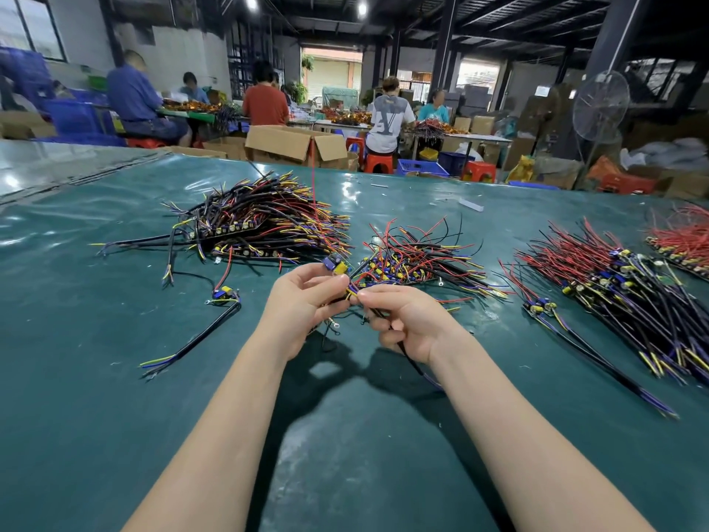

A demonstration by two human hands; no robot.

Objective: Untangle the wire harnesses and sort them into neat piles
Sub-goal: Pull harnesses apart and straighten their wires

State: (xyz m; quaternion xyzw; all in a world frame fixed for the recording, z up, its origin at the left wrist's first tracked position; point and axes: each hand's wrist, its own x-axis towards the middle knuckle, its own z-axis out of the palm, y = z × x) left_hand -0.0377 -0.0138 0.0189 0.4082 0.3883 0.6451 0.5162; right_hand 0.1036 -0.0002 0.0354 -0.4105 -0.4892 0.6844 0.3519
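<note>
Green glossy mat [76, 339] over a long bench; workshop behind, with seated people [264, 105] at other benches, an open cardboard box [295, 144] and a standing fan [600, 105]. Left of the fingers, well apart: one lone harness [224, 295] lying flat, its black cable running toward the near edge. Beyond and left of the fingertips: large pile [264, 220], wires roughly combed one way, boards lined along its near side. Left hand [299, 305]: fingers curled round the held harness [337, 264], whose small blue-and-yellow board sticks up just above the fingertips. Right hand [406, 320]: thumb and forefinger pinch the coloured wires right against the left fingertips. The lower fingers wrap the black cable, which trails out below the palm toward the camera. I log the held harness as off the mat, between both hands. Just beyond the right fingertips: tangled heap [414, 255], red, black and yellow leads crossing every way. Right of the fingers, well apart: fanned pile [633, 293], ordered, red leads away, black cables near. Farther right, at the frame edge: red-wire pile [686, 240], partly cut off. My read: well under way, with three piles laid, one heap left to work through and the stray on the left to be placed. Writing: none legible on boards or boxes. One grey-and-white shirt [387, 117] in the background bears a big mark on its back, too blurred for me to read.
</note>
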